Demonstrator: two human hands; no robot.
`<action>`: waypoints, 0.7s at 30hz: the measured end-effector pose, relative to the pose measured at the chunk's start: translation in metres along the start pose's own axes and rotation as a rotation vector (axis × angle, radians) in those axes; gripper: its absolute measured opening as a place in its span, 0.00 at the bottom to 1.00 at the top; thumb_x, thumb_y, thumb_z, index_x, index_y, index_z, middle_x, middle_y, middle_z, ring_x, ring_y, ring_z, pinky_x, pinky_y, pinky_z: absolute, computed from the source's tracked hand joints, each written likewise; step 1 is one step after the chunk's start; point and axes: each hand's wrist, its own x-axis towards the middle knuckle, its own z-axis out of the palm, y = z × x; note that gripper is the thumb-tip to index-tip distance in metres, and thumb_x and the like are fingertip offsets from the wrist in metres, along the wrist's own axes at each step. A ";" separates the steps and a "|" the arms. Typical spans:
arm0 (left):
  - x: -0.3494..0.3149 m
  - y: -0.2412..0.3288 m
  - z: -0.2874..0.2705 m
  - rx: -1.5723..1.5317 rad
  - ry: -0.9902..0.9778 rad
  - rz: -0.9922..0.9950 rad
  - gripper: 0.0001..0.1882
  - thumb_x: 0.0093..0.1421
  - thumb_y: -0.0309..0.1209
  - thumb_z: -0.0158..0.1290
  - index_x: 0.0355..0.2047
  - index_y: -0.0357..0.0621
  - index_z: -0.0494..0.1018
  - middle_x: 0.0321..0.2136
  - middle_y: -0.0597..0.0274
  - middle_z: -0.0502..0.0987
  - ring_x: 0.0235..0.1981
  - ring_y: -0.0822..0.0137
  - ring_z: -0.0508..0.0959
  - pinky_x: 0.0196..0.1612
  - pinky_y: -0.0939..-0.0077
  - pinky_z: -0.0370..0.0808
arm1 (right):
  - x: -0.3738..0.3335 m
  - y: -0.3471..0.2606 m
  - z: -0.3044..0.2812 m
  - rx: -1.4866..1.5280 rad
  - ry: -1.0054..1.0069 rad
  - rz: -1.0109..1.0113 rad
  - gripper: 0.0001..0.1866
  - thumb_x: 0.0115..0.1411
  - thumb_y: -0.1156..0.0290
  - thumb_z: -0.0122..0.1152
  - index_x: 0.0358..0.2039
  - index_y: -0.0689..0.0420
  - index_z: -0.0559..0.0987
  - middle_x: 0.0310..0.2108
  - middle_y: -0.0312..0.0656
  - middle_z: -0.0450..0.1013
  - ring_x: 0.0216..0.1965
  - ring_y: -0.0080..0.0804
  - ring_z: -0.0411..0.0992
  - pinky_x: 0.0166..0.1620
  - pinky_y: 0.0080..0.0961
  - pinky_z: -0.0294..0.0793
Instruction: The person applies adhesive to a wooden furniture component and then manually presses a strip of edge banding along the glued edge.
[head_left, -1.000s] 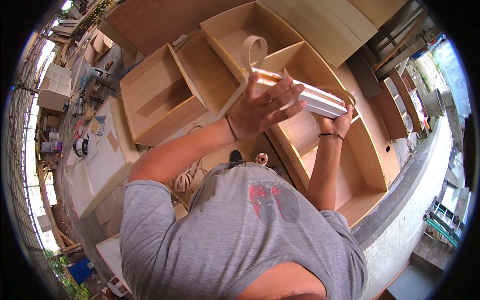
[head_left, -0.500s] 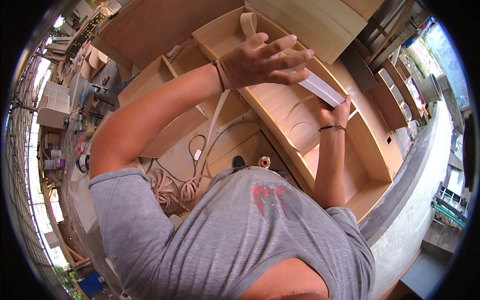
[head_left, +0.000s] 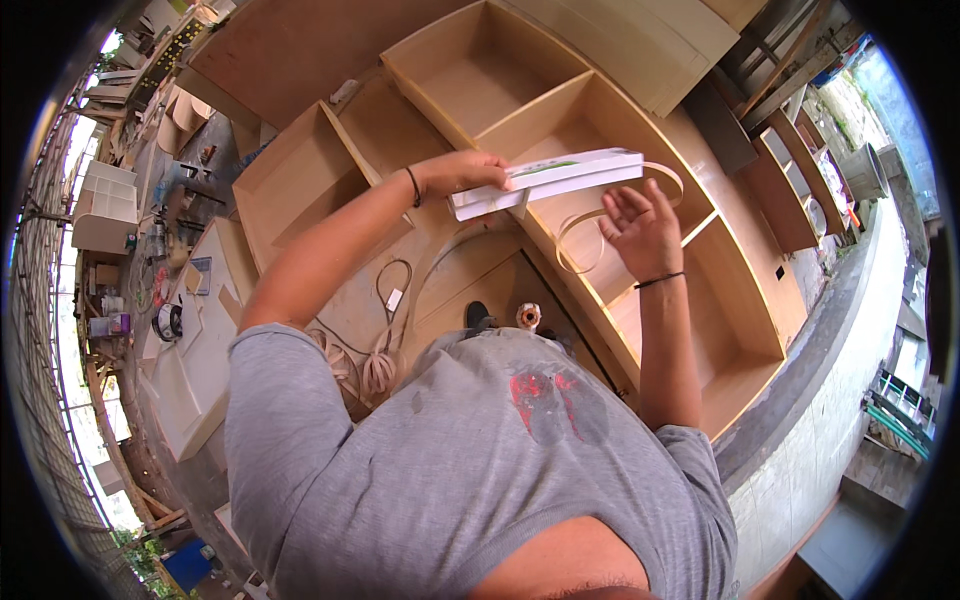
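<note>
My left hand (head_left: 465,175) is closed round the near end of a long, narrow white box (head_left: 575,176) with a green mark, held level above the wooden cabinet carcass (head_left: 530,125). A thin wood-coloured edging strip (head_left: 561,240) hangs in a loop below the box, and part of it curves out past the box's far end. Just beyond that end, my right hand (head_left: 643,232) is raised with its fingers apart, near the strip. Whether it touches the strip I cannot tell.
Coils of edging strip (head_left: 376,372) and a cable (head_left: 393,300) lie by my feet. A smaller wooden box section (head_left: 290,190) stands at the left. A brown panel (head_left: 300,60) is behind it, and a low concrete wall (head_left: 800,370) runs along the right.
The white box has swung from my right hand into my left. My left hand has come down and closed on it; my right hand has let go and spread its fingers.
</note>
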 end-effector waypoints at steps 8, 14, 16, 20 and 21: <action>0.020 -0.090 0.053 -1.063 -0.576 -0.010 0.39 0.54 0.53 0.41 0.61 0.42 0.54 0.50 0.26 0.64 0.38 0.46 0.79 0.38 0.54 0.80 | 0.018 0.064 -0.042 0.043 -0.229 0.174 0.39 0.55 0.42 0.54 0.56 0.60 0.62 0.51 0.45 0.66 0.55 0.36 0.61 0.53 0.39 0.61; 0.026 -0.105 0.105 -1.423 -0.837 -0.045 0.39 0.58 0.55 0.33 0.63 0.43 0.51 0.54 0.20 0.56 0.49 0.33 0.70 0.53 0.38 0.63 | 0.036 0.074 -0.029 0.225 -0.413 -0.133 0.40 0.51 0.41 0.58 0.56 0.54 0.61 0.55 0.50 0.63 0.57 0.49 0.61 0.60 0.51 0.56; 0.027 -0.105 0.115 -1.387 -0.823 -0.035 0.38 0.58 0.54 0.32 0.62 0.41 0.54 0.55 0.27 0.58 0.51 0.36 0.68 0.53 0.38 0.63 | 0.036 0.076 -0.024 0.285 -0.320 -0.167 0.38 0.51 0.41 0.58 0.54 0.55 0.63 0.51 0.51 0.65 0.55 0.49 0.63 0.59 0.50 0.59; 0.029 -0.109 0.106 -1.184 -0.745 -0.087 0.36 0.59 0.52 0.36 0.60 0.35 0.56 0.56 0.37 0.62 0.52 0.44 0.69 0.55 0.45 0.63 | 0.051 0.078 -0.038 0.320 -0.131 -0.064 0.34 0.52 0.42 0.58 0.49 0.56 0.66 0.44 0.51 0.69 0.48 0.48 0.67 0.55 0.49 0.64; 0.034 -0.117 0.102 -1.067 -0.623 -0.083 0.34 0.60 0.49 0.36 0.58 0.35 0.58 0.54 0.39 0.64 0.52 0.47 0.69 0.55 0.48 0.63 | 0.058 0.078 -0.047 0.299 -0.103 0.004 0.33 0.53 0.43 0.59 0.48 0.56 0.67 0.42 0.50 0.69 0.46 0.47 0.68 0.54 0.50 0.65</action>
